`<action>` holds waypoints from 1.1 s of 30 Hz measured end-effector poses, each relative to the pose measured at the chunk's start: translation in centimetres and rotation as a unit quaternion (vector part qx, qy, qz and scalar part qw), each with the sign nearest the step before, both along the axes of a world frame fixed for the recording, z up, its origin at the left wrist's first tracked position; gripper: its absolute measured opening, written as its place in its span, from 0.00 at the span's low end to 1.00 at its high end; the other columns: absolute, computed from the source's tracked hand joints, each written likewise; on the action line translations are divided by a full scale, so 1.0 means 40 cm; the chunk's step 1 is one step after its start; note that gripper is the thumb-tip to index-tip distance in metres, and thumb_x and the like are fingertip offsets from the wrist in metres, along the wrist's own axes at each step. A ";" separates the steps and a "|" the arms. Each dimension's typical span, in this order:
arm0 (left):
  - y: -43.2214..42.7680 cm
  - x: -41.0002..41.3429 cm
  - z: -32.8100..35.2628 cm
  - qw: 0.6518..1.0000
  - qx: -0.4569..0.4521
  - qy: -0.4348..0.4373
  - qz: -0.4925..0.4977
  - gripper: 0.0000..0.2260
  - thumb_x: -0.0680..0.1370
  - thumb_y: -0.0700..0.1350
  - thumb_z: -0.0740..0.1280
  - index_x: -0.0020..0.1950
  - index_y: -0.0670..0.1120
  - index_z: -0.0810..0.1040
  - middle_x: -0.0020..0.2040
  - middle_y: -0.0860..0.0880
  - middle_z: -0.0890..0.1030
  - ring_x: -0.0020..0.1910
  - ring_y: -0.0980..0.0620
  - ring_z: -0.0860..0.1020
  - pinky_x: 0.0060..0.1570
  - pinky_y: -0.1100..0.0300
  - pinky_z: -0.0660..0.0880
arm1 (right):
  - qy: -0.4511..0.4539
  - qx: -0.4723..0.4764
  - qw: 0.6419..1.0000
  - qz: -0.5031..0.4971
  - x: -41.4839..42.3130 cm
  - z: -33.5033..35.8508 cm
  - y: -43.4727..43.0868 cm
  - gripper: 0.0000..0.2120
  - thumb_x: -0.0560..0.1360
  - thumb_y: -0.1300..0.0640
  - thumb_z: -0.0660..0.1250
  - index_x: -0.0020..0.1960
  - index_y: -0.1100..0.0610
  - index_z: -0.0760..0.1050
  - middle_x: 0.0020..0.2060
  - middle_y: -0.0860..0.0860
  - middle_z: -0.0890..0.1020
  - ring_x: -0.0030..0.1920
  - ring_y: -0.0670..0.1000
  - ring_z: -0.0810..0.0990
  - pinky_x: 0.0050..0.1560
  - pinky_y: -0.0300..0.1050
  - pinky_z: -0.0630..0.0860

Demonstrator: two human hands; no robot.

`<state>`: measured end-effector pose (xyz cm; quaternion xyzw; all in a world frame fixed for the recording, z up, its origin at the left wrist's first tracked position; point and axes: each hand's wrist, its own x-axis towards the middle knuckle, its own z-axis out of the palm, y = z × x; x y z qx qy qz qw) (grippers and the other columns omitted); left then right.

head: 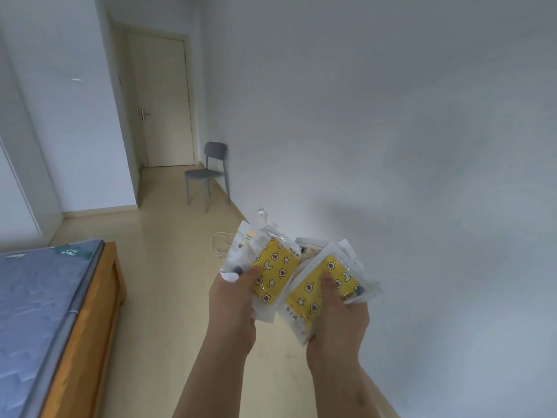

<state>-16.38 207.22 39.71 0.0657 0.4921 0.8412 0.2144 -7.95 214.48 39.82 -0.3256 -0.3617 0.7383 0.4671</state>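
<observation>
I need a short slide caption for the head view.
Left hand grips the left packet, right hand the right packet; grey chair behind.

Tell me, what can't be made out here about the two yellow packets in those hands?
Head view: print on the right yellow star-patterned plastic-wrapped packet is too small to read.
Fingers of the left hand and right hand lie hidden beneath the packets.
The matching left packet covers part of the white floor cable.
Blue mattress: cut by the left edge.

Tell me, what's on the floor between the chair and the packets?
A white cable lies coiled on the floor between the chair and the packets, seen in the head view.
</observation>
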 end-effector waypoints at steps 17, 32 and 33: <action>0.425 -0.740 0.051 0.972 0.046 -0.050 0.226 0.12 0.76 0.32 0.64 0.50 0.49 0.75 0.47 0.45 0.82 0.46 0.45 0.80 0.50 0.49 0.77 | -0.010 0.050 0.982 0.182 -0.855 0.024 0.506 0.10 0.74 0.57 0.69 0.53 0.47 0.75 0.43 0.47 0.82 0.42 0.51 0.83 0.41 0.48 0.80; 0.397 -1.606 0.042 0.961 0.045 -0.013 0.272 0.16 0.74 0.31 0.66 0.59 0.44 0.74 0.53 0.40 0.81 0.50 0.40 0.80 0.51 0.45 0.78 | -0.017 0.055 0.962 0.267 -1.727 0.043 0.474 0.12 0.74 0.57 0.70 0.55 0.48 0.74 0.44 0.49 0.82 0.42 0.53 0.83 0.39 0.49 0.81; 0.396 -1.663 0.042 0.960 0.040 -0.010 0.275 0.17 0.74 0.31 0.66 0.61 0.43 0.73 0.54 0.39 0.81 0.51 0.39 0.80 0.52 0.43 0.78 | -0.013 0.060 0.961 0.270 -1.781 0.047 0.476 0.12 0.74 0.57 0.70 0.56 0.48 0.74 0.44 0.49 0.82 0.42 0.52 0.83 0.38 0.49 0.81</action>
